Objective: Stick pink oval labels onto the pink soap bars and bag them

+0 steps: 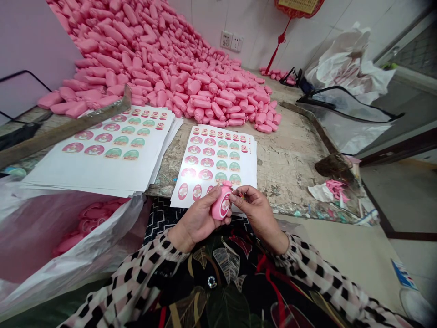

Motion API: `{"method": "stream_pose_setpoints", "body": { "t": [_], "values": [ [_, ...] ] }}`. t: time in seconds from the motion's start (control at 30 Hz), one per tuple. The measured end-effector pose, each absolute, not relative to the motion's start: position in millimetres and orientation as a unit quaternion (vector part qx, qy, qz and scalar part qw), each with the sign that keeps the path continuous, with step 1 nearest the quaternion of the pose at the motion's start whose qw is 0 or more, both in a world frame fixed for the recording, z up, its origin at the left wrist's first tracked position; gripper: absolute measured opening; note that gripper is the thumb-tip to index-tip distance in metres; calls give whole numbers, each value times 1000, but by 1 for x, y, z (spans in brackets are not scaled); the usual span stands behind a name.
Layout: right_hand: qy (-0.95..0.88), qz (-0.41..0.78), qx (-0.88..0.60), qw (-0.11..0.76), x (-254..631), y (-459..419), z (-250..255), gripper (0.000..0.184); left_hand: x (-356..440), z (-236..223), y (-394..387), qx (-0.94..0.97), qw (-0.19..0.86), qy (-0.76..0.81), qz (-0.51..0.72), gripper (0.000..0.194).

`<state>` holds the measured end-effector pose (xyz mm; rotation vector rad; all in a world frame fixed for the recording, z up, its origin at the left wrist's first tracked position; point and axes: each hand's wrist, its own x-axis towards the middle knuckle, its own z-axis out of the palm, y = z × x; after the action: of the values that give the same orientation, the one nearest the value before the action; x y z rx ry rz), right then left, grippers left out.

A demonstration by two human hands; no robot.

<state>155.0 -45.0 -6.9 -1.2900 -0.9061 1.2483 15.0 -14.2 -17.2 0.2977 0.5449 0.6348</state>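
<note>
1. Your left hand [201, 218] is grasping the pink bottle [217, 210], thumb along one side and fingers curled beneath and behind it. The bottle is held roughly upright, its narrow neck pointing away from you.
2. Your right hand [258, 210] has its fingers bent, with the thumb and forefinger brought close together at the bottle's right side. You can't tell from this view whether they grip anything. A tiny coloured speck shows by those fingertips, too small to identify.
3. The oval label [225, 204], pink with a white border, lies on the bottle's front, just beside your right fingertips.
4. Just beyond your fingers is the near sticker sheet [248, 169], with rows of pink and green labels and pink ovals along its near edge. It rests on the worn table [283, 166].
5. Well to the left of your left fingers lies a thicker sheet stack [85, 169], with a long, narrow bar [71, 129] across it.
6. Farther beyond both hands, the bottle heap [191, 86] spreads over the table and rises toward the wall.
7. Left of your left wrist, below the table edge, an open plastic bag [128, 225] holds more pink pieces.
</note>
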Motion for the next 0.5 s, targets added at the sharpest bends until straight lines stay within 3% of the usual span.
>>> {"method": "stream_pose_setpoints", "body": {
  "t": [0.5],
  "values": [
    [-423,492,-543,533,146,-51,-9,15,16,-17,-16,124,896,287,315,22]
  ]
}}
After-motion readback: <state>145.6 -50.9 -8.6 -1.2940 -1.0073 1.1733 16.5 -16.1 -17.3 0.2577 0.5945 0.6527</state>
